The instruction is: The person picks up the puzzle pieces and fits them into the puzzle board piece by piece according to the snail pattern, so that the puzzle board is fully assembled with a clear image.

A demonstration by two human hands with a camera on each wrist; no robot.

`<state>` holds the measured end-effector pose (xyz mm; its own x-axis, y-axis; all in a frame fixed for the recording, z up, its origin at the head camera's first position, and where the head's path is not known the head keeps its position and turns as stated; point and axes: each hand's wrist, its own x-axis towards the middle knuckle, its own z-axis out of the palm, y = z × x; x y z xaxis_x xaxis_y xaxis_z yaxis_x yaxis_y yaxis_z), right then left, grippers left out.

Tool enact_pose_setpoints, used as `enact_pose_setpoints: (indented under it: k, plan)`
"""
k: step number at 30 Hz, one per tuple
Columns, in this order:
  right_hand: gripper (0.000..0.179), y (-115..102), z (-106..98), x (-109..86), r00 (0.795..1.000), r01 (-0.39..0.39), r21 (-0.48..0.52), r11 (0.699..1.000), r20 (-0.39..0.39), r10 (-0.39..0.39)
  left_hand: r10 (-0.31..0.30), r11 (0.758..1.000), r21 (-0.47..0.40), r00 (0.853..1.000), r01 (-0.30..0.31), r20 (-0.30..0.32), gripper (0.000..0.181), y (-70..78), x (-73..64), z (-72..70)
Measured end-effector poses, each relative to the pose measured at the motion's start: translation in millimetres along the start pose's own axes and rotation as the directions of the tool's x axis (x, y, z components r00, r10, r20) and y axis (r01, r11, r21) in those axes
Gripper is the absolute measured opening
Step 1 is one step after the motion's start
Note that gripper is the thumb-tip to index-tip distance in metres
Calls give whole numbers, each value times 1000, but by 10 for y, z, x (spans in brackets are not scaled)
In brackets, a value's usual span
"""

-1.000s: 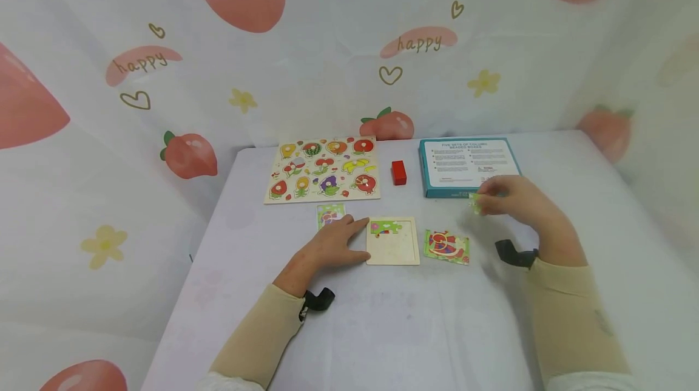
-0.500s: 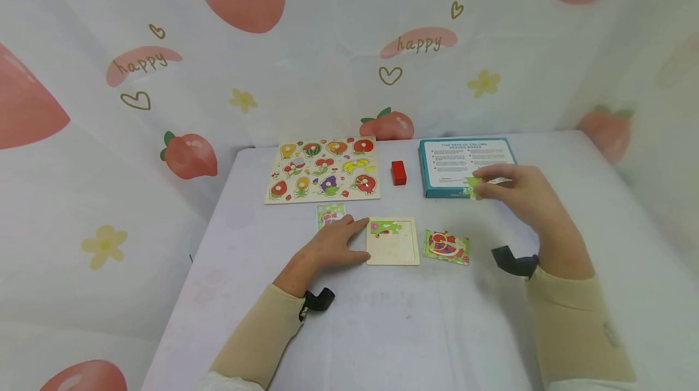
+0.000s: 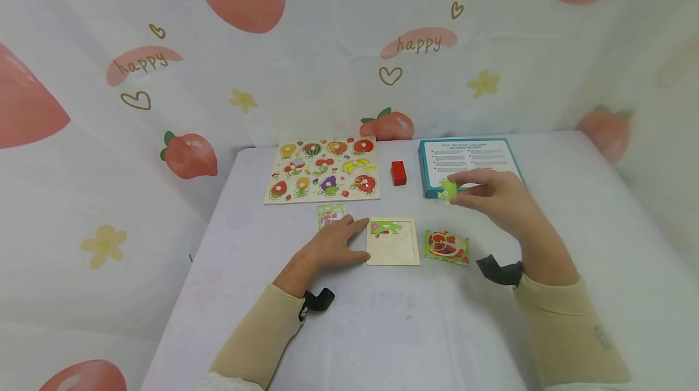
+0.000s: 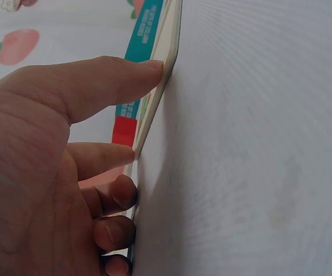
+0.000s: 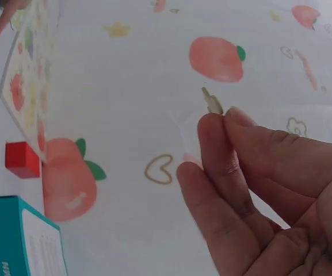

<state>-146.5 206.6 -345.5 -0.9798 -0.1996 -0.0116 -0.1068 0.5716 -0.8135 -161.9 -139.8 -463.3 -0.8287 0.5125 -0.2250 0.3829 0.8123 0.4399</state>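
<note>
My right hand (image 3: 499,200) pinches a green jigsaw piece (image 3: 448,191) between thumb and fingertips, held above the table before the teal box. The right wrist view shows that piece (image 5: 213,103) edge-on. A square wooden puzzle tray (image 3: 390,252) lies at mid-table, with green joined pieces (image 3: 385,227) in its upper left. My left hand (image 3: 332,246) touches the tray's left edge with straight thumb and index finger; the left wrist view shows both tips against the thin board, the other fingers bent. Right of the tray lie overlapping red and green jigsaw pieces (image 3: 446,248).
A fruit peg board (image 3: 323,171) stands at the back left. To its right are a red block (image 3: 399,173) and a teal box (image 3: 472,160) with a white printed label. A green picture card (image 3: 330,213), partly hidden by my left hand, lies left of the tray.
My right hand has moved left with the jigsaw piece, from the box's right part toward its front left corner. The piece has turned in its fingertips. My left hand and the tray stay put.
</note>
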Motion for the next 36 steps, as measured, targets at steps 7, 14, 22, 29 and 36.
enact_pose_setpoints:
  k: [7, 14, 22, 29, 36]
  plan:
    - [44, -30, 193, 60, 998, 35, 40, 999, 42, -37, 6, 1000, -9, 1000, -6, -4, 79, 1, -2, -3]
    - [39, 36, 413, 180, 992, 87, -17, 996, 89, -85, 3, 1000, -11, 1000, -3, 0, 79, 4, -8, -10]
    - [34, 149, 669, 289, 992, 86, -89, 992, 95, -77, -4, 1000, -10, 1000, 4, -2, 79, 5, -10, -11]
    - [34, 243, 830, 363, 989, 48, -107, 993, 141, -33, -5, 1000, -3, 1000, 5, 3, 79, 5, -17, -14]
    - [35, 344, 953, 422, 984, 43, -148, 988, 175, -16, -4, 1000, -4, 1000, 4, 7, 79, 3, -10, -16]
